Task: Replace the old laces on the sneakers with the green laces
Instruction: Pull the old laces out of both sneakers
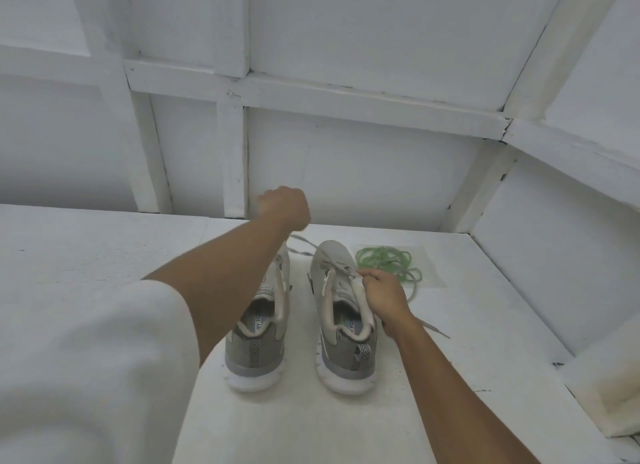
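Steadying the right sneaker is the work of the right hand. It sits on the shoe's outer side with its fingers curled, pinching the upper beside the eyelets. The heel points toward the person and the toe points away, with the left sneaker just beside the right sneaker's inner side. An arm covers the front of the left sneaker, so I cannot tell whether it is laced.

The old lace crosses the top of the right sneaker. One end lies on the table off the outer side, and a strand runs out past the toe toward the left hand. That hand is raised beyond the toe and toward the inner side, closed in a fist, apparently round the strand, though the grip itself is not clear.

The step in hand looks like drawing the old lace out of the right sneaker. It should go best if:
- the right hand presses the shoe down so it does not lift or slide;
- the pull follows the line of the eyelets;
- one crossing is freed at a time rather than yanked.

The green laces lie coiled on a plastic bag just off the toe's outer side, untouched.
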Available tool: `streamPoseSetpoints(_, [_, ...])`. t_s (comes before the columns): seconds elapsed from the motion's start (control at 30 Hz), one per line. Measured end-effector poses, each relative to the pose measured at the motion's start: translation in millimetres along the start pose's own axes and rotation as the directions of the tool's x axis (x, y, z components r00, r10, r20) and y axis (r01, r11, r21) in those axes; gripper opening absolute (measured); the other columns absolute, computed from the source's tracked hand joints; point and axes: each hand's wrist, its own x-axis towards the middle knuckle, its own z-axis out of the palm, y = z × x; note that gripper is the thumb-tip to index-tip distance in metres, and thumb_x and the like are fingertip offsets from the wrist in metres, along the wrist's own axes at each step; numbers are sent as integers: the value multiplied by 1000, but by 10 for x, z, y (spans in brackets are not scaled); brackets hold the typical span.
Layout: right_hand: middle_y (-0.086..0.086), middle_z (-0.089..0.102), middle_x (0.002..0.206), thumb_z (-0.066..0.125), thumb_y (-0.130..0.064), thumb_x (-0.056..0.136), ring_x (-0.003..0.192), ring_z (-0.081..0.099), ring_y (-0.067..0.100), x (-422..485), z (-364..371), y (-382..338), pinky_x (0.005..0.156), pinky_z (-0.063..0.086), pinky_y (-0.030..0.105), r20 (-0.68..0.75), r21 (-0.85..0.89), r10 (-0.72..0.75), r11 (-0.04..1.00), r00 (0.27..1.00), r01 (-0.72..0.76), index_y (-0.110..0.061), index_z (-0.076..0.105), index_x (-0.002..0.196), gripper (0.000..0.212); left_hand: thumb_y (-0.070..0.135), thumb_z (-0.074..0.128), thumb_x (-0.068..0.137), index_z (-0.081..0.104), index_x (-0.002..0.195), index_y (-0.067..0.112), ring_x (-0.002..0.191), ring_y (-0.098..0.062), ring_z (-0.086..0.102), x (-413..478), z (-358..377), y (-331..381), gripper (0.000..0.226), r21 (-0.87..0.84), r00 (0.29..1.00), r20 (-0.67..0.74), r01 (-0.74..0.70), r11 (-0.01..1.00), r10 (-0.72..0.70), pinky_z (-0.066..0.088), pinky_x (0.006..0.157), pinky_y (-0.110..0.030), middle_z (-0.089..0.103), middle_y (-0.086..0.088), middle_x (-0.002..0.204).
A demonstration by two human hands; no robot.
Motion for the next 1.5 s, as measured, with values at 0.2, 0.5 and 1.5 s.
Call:
streamPoseSetpoints(0.2, [-4, 60, 104, 37, -11, 98, 85, 53, 10, 6, 4, 8, 79, 43, 28, -9, -6, -19, 1000, 1000, 19, -16, 65, 121, 37, 30, 61, 88, 60, 72, 8, 77, -27, 59, -294, 422, 598, 28, -120, 900, 248, -340, 933, 360, 46, 64, -31, 57, -4, 69])
streamPoseSetpoints(0.5, [-4, 59, 106, 38, -11, 96, 92, 53, 12, 30, 21, 22, 81, 41, 28, -1, -15, -9, 1000, 1000, 9, -18, 66, 120, 38, 35, 65, 85, 71, 99, 11, 90, -27, 64, -156, 636, 562, 28, -148, 891, 285, -323, 935, 353, 55, 77, -34, 66, -6, 91])
streamPoseSetpoints(1.5, [-4, 60, 102, 39, -12, 97, 75, 50, 3, 9, 22, 18, 64, 41, 23, -43, -30, -9, 1000, 999, 8, -18, 66, 120, 36, 18, 60, 87, 44, 58, 11, 59, -20, 46, -191, 588, 579, 34, -114, 912, 228, -322, 940, 340, 39, 56, -29, 46, -4, 61])
